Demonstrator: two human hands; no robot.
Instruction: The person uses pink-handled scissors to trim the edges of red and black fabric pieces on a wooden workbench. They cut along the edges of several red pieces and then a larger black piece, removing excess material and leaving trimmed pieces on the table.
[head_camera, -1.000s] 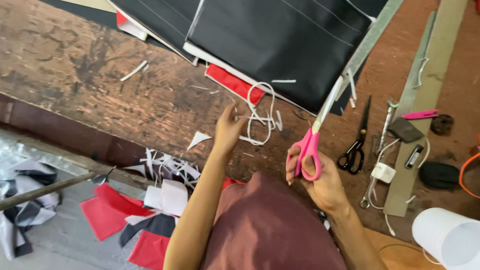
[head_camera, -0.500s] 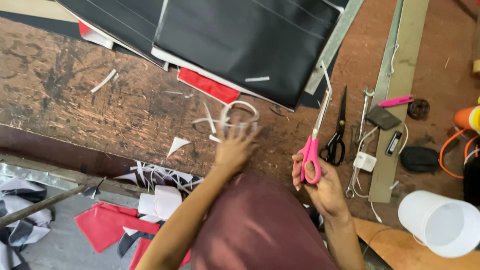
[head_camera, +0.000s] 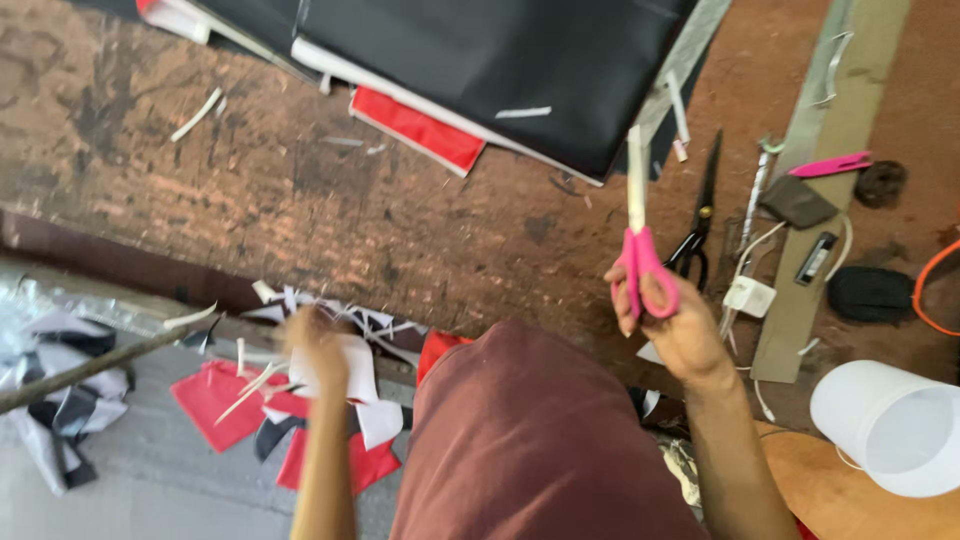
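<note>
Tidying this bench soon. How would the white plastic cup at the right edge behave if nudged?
The white cup looks thin-walled and empty, so probably light and easy to shove. It seems to lie tilted on a round wooden piece, so it may roll off.

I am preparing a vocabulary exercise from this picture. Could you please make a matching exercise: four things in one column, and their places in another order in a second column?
Things:
1. pink-handled scissors
2. black scissors
3. white bucket
4. red and white scraps

Places:
A. on the floor below the table edge
B. held in the right hand
C. lying on the table, right of the pink ones
D. lower right corner

Pairs: 1-B, 2-C, 3-D, 4-A
</note>
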